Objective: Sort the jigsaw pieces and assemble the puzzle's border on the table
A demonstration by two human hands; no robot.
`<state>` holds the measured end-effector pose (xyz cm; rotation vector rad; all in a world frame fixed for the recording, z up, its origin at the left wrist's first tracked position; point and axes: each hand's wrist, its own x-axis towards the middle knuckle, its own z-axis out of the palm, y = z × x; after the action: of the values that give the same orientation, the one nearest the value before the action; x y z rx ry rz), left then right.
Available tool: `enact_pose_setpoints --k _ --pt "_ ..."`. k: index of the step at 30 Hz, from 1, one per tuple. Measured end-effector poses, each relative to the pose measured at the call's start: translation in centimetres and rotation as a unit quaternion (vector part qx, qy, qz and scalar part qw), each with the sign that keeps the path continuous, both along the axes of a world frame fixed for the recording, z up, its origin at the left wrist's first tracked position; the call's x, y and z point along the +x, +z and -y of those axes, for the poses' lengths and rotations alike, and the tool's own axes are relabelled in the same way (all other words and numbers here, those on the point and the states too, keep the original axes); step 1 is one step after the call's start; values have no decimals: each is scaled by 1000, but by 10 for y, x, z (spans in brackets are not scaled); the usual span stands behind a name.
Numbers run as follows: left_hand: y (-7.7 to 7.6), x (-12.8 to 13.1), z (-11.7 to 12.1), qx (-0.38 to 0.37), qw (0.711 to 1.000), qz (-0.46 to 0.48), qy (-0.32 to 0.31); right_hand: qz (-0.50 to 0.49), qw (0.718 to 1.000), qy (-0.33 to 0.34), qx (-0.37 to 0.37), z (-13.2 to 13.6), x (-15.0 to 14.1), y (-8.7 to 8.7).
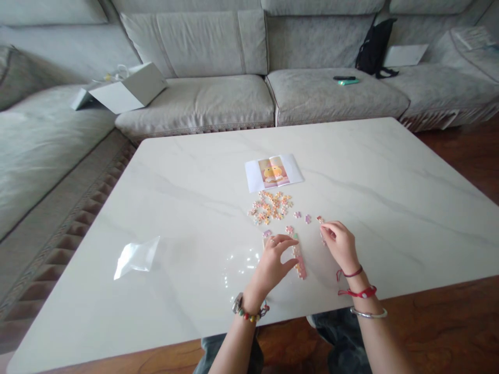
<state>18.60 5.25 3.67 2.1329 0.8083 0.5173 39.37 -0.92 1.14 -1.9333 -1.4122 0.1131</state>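
My left hand [276, 264] hovers at a joined strip of jigsaw puzzle pieces [300, 264], thumb and fingers apart and curved around its left side. Part of the strip's upper end is hidden behind the fingers. To the right, my right hand [341, 243] is closed in a pinch on a small reddish puzzle piece [320, 219] at its fingertips. Another piece lies partly covered under that hand. Loose purple pieces [307, 218] and a pink piece [289, 229] lie between the hands and a pile of mixed puzzle pieces [273, 206].
Behind the pile lies a creased picture sheet [253, 176] showing two yellow figures. A clear plastic bag [136, 257] is on the left of the white marbled table [187, 187]. Beyond the table stands a grey sofa [218, 98] with a white box [130, 88] and a black bag [374, 49].
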Motion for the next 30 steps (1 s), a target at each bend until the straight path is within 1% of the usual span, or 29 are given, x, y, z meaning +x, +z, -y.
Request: enact_pose_setpoints --k 2,5,8,12,14,16,19,21,23,26,28,30 --pt "0 -9 -12 21 998 13 55 28 1000 5 -4 -9 6 -4" --pt "-4 -21 -27 56 987 1 148 67 997 13 -24 -20 12 -11" --pt "-9 -29 -37 70 978 -19 195 97 994 1 -56 -27 17 -14" --pt "-17 -33 -43 77 976 -40 200 111 989 -32 -89 -31 22 -17" --pt "-19 -34 -43 82 977 -46 193 105 990 -31 -91 -32 22 -17" --pt "-19 -34 -41 89 978 -51 183 88 992 -14 -85 -32 20 -16" --pt "-17 -36 -37 93 979 -67 169 30 997 11 -68 -31 14 -10" --pt "-16 -36 -35 93 980 -75 159 -44 996 42 -58 -29 7 -4" --pt "-15 -34 -31 92 982 -73 146 -149 982 98 -65 -25 0 3" --pt "-15 -29 -25 78 989 -62 109 -285 932 186 -126 -16 -12 12" --pt "-16 -25 -19 71 993 -58 77 -329 899 228 -177 -6 -21 15" --pt "-16 -22 -13 67 995 -60 44 -362 869 256 -220 6 -30 15"
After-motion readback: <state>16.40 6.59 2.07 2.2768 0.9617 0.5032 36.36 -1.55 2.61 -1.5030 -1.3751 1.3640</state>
